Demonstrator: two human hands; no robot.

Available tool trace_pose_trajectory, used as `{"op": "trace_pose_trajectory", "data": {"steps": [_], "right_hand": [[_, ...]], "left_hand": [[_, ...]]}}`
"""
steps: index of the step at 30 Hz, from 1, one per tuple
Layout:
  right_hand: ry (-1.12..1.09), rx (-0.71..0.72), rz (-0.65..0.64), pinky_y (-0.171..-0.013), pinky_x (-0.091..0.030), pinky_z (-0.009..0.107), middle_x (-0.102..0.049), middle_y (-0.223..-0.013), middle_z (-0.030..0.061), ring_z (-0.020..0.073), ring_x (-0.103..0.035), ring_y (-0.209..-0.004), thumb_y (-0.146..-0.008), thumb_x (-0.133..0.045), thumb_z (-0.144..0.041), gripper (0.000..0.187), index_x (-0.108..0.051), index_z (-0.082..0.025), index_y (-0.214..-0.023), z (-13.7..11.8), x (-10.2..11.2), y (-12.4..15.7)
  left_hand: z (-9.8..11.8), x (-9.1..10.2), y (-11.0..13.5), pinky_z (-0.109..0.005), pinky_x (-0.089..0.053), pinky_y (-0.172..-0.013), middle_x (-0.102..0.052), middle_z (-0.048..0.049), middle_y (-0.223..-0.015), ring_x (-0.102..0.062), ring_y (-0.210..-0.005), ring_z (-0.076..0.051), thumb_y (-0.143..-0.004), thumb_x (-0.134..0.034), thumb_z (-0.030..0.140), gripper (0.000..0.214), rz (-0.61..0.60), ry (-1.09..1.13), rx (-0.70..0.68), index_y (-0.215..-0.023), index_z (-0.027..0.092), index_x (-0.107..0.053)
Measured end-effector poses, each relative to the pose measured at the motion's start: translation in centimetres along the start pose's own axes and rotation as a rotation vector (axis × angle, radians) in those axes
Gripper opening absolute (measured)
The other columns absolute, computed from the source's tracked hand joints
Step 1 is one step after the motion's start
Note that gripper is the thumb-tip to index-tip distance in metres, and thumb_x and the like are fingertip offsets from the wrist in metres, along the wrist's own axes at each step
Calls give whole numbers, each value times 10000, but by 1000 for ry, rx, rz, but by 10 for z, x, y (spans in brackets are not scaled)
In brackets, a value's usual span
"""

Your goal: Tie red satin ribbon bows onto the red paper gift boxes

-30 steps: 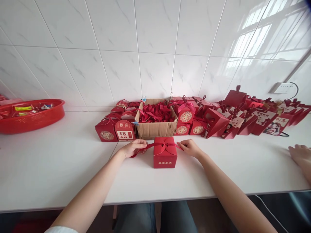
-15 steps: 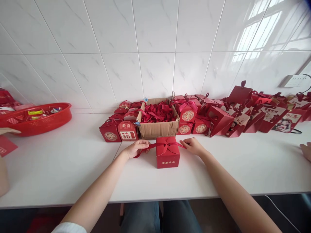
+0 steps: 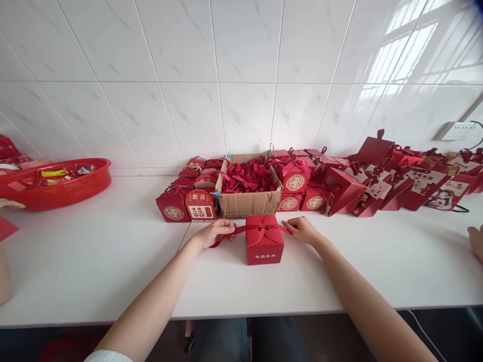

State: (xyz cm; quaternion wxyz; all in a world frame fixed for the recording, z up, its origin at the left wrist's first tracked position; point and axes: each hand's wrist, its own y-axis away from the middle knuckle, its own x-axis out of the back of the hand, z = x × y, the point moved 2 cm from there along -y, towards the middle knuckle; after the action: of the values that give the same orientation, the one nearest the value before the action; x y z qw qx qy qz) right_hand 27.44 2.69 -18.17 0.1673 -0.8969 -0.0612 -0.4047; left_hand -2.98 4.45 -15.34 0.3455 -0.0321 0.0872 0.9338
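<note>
- The left hand point(image 3: 216, 233) pinches a red ribbon point(image 3: 240, 230) between thumb and fingers, to the left of a red box; a loose length of the ribbon hangs beneath this hand.
- The right hand point(image 3: 302, 230) is curled, pinching the ribbon's other side just to the right of the box.
- The red box point(image 3: 264, 246) stands upright on the white bench point(image 3: 113, 261), between the two hands, its curved flaps folded together on top and gold writing on its front. The ribbon runs across the top.
- Just behind the box is an open carton point(image 3: 249, 205) filled with loose red ribbons point(image 3: 249, 176).
- Small red boxes point(image 3: 173, 208) are grouped to the left of the carton; more, stacked boxes point(image 3: 294, 181) stand to its right, the top front one with a pink bow.
- Farther right, a row of tilted red packages point(image 3: 343, 193) runs along the wall point(image 3: 188, 55).
- At the left lies a red basin point(image 3: 68, 193) with small packets point(image 3: 55, 174) inside.
- A co-worker's hand point(image 3: 476, 242) shows at the right edge, resting on the bench.
</note>
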Motion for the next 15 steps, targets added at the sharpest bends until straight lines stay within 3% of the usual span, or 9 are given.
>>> {"op": "trace_pose_trajectory", "data": {"steps": [6,9,12,15], "right_hand": [[6,17,11,-469,-190,265,-204,-482,-48,92,-180,-478,-844,-433,-450,480,-236,-190,-493,0,-4,2],[9,8,75,-468,-243,260,-322,-459,-40,97,-274,-456,-822,-482,-449,444,-352,-191,-485,-4,3,4],[16,-6,241,-559,-366,277,-556,-627,16,148,-474,-574,-804,-519,-447,313,-532,-193,-621,-15,27,8],[26,-38,495,-689,-415,337,-616,-812,74,213,-549,-759,-831,-494,-437,264,-580,-196,-765,-34,54,33]], "left_hand": [[-5,3,-1,-259,-343,-578,-571,-28,-584,-509,-575,-135,-612,-746,350,295,-21,18,-1,-577,138,-544],[-6,4,-3,-254,-342,-569,-567,-28,-589,-506,-577,-132,-615,-748,354,290,-42,18,-8,-589,131,-565],[-7,5,-4,-249,-341,-569,-562,-23,-600,-503,-586,-127,-622,-746,356,289,-62,19,-21,-593,128,-570],[-8,6,-5,-251,-346,-574,-561,-19,-605,-503,-589,-128,-617,-748,344,284,-81,21,-26,-590,131,-562]]}}
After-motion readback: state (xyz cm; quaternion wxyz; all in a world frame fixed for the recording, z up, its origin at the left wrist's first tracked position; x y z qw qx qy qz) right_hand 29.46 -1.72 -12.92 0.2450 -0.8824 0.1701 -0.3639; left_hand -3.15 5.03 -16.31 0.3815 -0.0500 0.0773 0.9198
